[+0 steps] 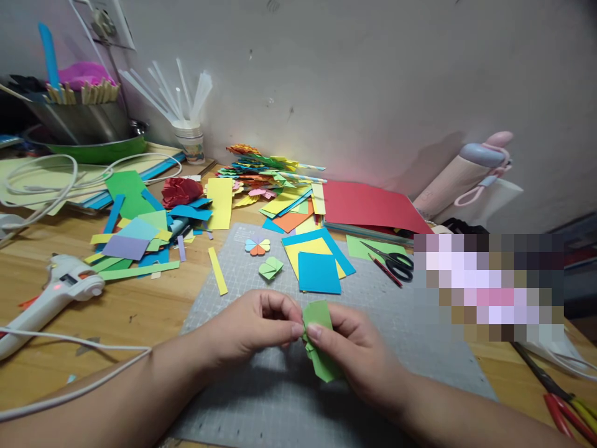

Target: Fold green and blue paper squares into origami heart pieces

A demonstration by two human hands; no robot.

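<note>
Over the grey cutting mat [373, 348], my right hand [347, 339] holds a folded green paper piece [321, 361] between thumb and fingers. My left hand [268, 320] pinches at the left edge of that same piece, thumb and fingertips together. Beyond the hands a folded green paper shape [270, 268] lies on the mat, and behind it a multicoloured paper flower [257, 246]. A blue paper square [319, 272] rests on yellow and blue sheets to their right. Black scissors [396, 264] and a dark red pencil [386, 271] lie farther right.
A white glue gun [65, 286] with its cable is at the left, near coloured paper scraps [130, 239]. Behind are a cup of white sticks [190, 143], a metal pot [84, 121] and a red sheet [373, 205]. Red-handled pliers [562, 410] lie at the lower right.
</note>
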